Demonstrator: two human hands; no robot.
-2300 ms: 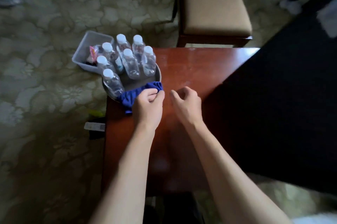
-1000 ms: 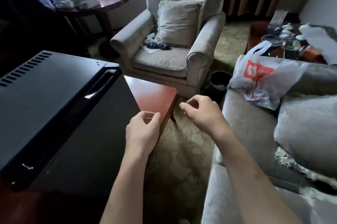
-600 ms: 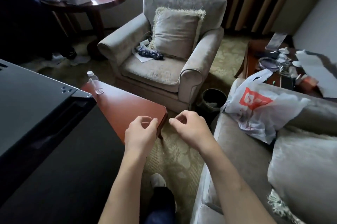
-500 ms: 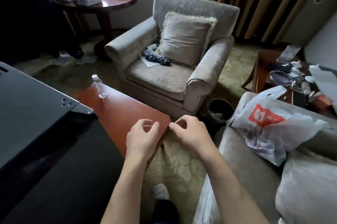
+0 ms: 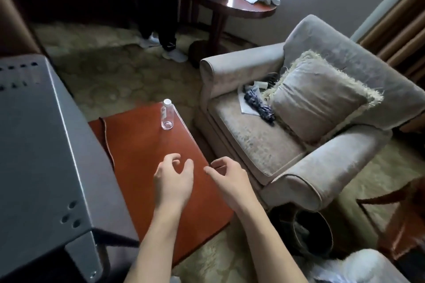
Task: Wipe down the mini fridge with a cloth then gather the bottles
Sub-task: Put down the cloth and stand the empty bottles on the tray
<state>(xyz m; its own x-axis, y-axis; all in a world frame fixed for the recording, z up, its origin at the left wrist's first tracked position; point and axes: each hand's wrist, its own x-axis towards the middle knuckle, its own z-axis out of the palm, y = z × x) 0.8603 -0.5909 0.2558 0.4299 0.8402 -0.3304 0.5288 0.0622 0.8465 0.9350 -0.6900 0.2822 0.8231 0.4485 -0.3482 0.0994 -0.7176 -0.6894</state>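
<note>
A small clear bottle point(image 5: 167, 114) with a white cap stands upright near the far edge of the red-brown table point(image 5: 147, 158). The dark mini fridge point(image 5: 43, 156) fills the left side, its top facing me. My left hand point(image 5: 173, 179) hovers over the table with fingers loosely curled and holds nothing. My right hand point(image 5: 230, 179) hangs beside it over the table's right edge, also loosely curled and empty. Both hands are well short of the bottle. No cloth is in view.
A grey armchair point(image 5: 299, 135) with a fringed cushion point(image 5: 319, 96) stands just right of the table. A dark bin point(image 5: 315, 234) sits by its front corner. A round table point(image 5: 232, 6) with white cloths stands behind. A person's legs point(image 5: 165, 29) are at the back.
My view has swung left and down, bringing the bottle and more of the table into sight. My hands' fingers have loosened from a tighter curl. The blue cloth and bottle tray are out of sight.
</note>
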